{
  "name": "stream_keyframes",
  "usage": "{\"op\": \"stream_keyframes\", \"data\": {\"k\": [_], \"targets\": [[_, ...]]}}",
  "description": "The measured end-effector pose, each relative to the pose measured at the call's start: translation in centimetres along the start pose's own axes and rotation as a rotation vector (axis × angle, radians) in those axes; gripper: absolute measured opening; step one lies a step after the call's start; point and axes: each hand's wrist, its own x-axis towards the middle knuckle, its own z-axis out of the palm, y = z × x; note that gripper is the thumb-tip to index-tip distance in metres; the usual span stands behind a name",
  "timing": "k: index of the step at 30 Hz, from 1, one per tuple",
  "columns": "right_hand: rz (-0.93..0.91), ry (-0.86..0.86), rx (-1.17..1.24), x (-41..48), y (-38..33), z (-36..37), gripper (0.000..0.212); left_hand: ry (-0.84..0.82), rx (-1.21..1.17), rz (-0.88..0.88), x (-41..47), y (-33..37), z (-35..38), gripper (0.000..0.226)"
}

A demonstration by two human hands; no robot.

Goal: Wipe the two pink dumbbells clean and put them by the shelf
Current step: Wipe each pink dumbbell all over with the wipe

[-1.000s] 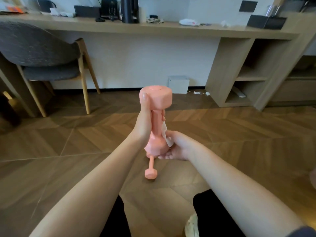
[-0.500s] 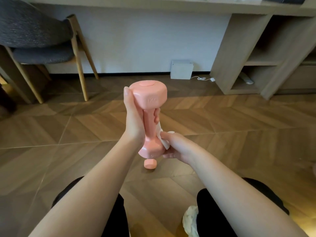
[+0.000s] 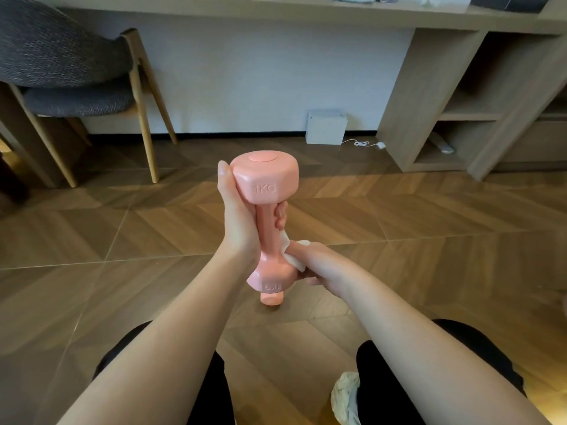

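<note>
Wiping is underway: our left hand [image 3: 237, 222] clasps one pink dumbbell [image 3: 266, 222] upright, our right hand [image 3: 319, 266] pinching a white wipe [image 3: 290, 251] against it. Second dumbbell [image 3: 271, 299] (mostly hidden) waits on the floor [image 3: 414, 240]; neither is by the shelf [image 3: 460, 115] yet.

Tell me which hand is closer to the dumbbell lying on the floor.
Right. The right hand wipes the held dumbbell's lower head, just above the floor dumbbell. The left hand grips the handle higher up.
</note>
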Motion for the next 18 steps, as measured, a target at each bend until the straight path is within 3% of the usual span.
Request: {"op": "stream_keyframes", "data": {"k": [2,5,9,13,18], "targets": [[0.006,-0.005,-0.017,0.2,0.0,-0.1,0.034,-0.002,-0.01,-0.006,0.0,0.0,0.1,0.087],[0.027,-0.077,0.084,0.5,0.3,-0.5,0.016,-0.007,0.008,-0.011,0.0,0.1,0.0,0.087],[0.009,0.01,-0.079,0.4,0.0,-0.1,0.03,-0.025,-0.03,-0.021,0.0,0.1,0.1,0.09],[0.021,-0.063,-0.004,0.5,0.1,-0.5,0.015,-0.037,-0.032,-0.038,0.2,0.0,0.0,0.09],[0.01,-0.065,-0.03,0.3,0.1,-0.8,0.019,-0.052,-0.086,-0.082,0.2,0.1,-0.1,0.088]]}}
